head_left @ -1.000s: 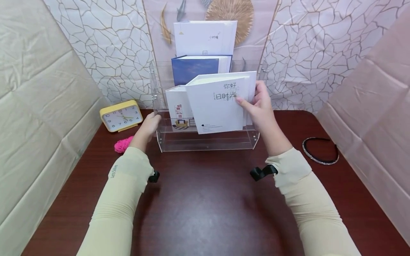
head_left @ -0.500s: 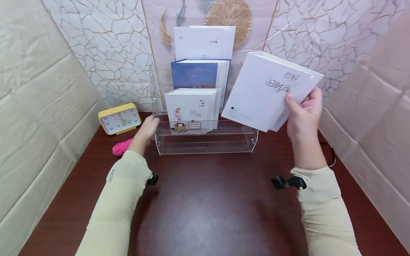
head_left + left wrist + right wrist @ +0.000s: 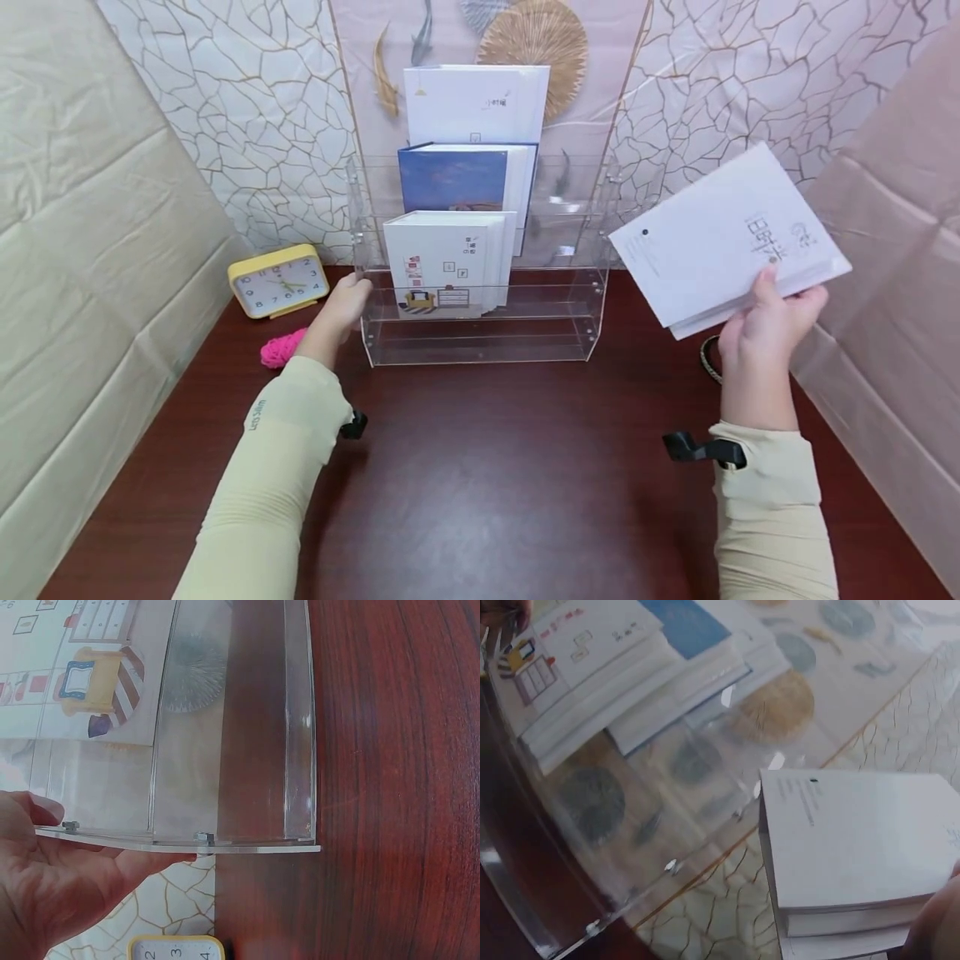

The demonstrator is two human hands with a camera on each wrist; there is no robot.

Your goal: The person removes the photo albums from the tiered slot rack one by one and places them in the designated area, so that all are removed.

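My right hand (image 3: 772,321) grips a white book (image 3: 723,237) with black lettering, held tilted in the air to the right of a clear acrylic rack (image 3: 592,312). The same white book (image 3: 855,847) fills the right wrist view, with a fingertip at its lower right corner. My left hand (image 3: 341,304) rests flat against the rack's left side panel (image 3: 180,844). Three books stand in the rack: a white illustrated one (image 3: 442,262) in front, a blue one (image 3: 453,179) behind it, and a tall white one (image 3: 476,104) at the back.
A yellow alarm clock (image 3: 279,279) and a pink knitted thing (image 3: 279,348) sit left of the rack on the dark wooden table (image 3: 480,483). A dark headband (image 3: 707,358) lies partly hidden behind my right wrist. Draped sheets wall in both sides.
My right hand has lifted the white book out of the rack's front tier and carried it to the right, turning it clockwise. My left hand stays on the rack's side.
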